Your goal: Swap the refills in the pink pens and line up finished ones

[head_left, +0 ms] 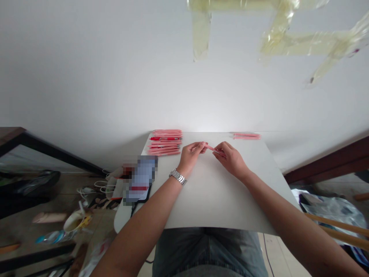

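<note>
Pink pens (165, 151) lie stacked at nine o'clock from the hands; next, the left hand (191, 152) pinches one end of a slender pink pen (210, 147) over the white table (201, 204), the right hand (229, 157) grips towards its other end, and a smaller bundle (247, 136) rests at two o'clock. Remotely, I judge the step as two-handed handling; the next move calls for steady fingertips.

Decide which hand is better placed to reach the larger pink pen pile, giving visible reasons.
Left, probably. The left hand is nearer the larger pile, while the right hand sits farther from it. Both seem to hold one pink pen, though.
</note>
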`<state>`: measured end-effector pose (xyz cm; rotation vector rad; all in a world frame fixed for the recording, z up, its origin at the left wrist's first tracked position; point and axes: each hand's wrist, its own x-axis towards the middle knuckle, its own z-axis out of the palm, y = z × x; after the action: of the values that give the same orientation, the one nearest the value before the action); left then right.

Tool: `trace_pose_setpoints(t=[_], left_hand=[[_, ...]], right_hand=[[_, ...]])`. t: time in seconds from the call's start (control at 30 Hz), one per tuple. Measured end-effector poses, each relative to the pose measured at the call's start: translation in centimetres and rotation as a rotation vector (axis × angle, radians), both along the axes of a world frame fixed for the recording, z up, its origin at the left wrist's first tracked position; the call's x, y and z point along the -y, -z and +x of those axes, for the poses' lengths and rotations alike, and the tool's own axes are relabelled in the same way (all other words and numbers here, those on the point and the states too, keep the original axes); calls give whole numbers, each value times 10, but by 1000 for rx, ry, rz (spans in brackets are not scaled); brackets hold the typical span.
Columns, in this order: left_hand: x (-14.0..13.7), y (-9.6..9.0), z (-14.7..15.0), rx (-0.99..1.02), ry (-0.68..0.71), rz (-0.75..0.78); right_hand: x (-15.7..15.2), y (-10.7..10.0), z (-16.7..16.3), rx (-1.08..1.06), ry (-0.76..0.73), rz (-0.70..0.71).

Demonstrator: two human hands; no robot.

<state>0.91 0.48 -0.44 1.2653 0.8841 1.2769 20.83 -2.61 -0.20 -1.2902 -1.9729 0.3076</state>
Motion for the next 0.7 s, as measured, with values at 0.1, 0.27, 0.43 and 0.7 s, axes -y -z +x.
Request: trace_pose_setpoints(t=[0.1,0.27,0.43,0.7], left_hand=[[0,0,-1,-7,0,10],[1,-3,-2,-28,13,16],[1,-4,-1,-19,20,16],[3,-7,-2,-54,76,51]], right_hand=[[1,0,-1,7,-2,-37],[5,-6,-6,30,-37,-35],[3,-7,-6,50,-37,5],[3,-7,-2,24,-9,-9]])
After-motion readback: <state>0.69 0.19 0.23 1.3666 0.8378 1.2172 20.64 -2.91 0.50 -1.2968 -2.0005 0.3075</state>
